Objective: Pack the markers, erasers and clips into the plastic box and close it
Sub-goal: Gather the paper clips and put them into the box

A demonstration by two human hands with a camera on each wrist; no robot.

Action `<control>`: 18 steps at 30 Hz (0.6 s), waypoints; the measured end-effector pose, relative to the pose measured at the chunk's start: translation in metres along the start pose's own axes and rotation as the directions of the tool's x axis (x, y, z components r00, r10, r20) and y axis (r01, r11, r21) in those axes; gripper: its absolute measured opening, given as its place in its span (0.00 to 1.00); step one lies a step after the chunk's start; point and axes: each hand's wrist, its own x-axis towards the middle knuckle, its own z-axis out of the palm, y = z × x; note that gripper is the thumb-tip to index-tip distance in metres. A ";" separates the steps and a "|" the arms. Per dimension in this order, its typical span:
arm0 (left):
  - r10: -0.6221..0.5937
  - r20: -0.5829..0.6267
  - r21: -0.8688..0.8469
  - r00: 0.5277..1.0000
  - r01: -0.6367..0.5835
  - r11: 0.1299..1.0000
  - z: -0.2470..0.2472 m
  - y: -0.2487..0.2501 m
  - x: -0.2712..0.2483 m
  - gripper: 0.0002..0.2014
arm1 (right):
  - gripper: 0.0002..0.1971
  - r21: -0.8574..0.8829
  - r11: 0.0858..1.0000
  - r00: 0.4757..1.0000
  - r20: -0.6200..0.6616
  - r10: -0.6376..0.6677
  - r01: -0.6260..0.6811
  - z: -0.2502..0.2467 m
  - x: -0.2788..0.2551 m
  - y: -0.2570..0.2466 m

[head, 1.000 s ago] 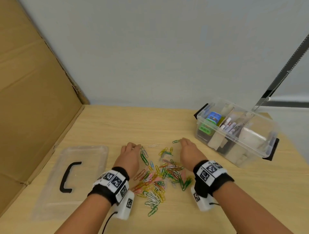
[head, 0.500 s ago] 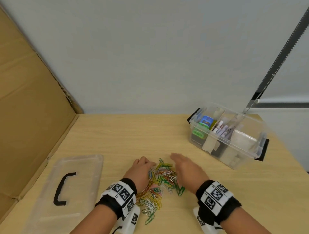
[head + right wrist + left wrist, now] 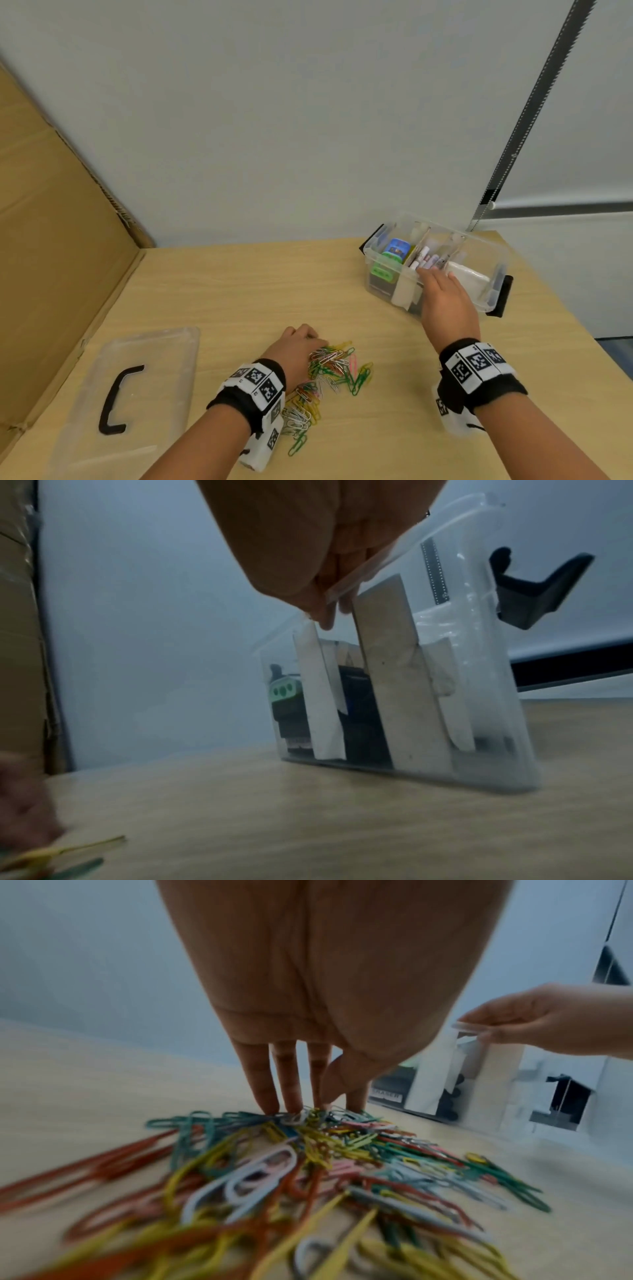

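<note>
A pale wood-grain table (image 3: pixel 239 284) with a smooth, matt finish carries a heap of paper clips (image 3: pixel 329 373), thin bent wire in glossy red, yellow, green, blue, pink and white coatings. The plastic box (image 3: pixel 493 274) is clear and shiny, its walls catching the light, with matt black plastic latches (image 3: pixel 501 298) at the ends and dull off-white card dividers (image 3: pixel 404 669) inside. The lid (image 3: pixel 137 377), of the same transparent glossy plastic, bears a matt black handle (image 3: pixel 114 401). Brown corrugated cardboard (image 3: pixel 51 222), rough at its cut edge, stands at the left. Black cloth wristbands (image 3: pixel 479 377) carry smooth printed white tags.
</note>
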 end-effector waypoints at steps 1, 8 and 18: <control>0.009 -0.014 -0.022 1.000 -0.010 1.000 0.004 -0.003 -0.006 0.33 | 0.29 0.022 1.000 1.000 0.018 0.000 0.000 -0.001 -0.001 -0.003; -0.003 -0.261 -0.324 0.965 -0.085 0.942 0.016 -0.022 -0.039 0.23 | 0.28 0.145 0.986 0.996 0.022 -0.090 0.086 -0.004 -0.011 -0.042; -0.146 -0.215 -0.295 0.966 0.078 0.952 0.015 -0.030 -0.056 0.23 | 0.26 0.256 0.939 0.961 0.096 -0.261 0.230 0.010 -0.011 -0.096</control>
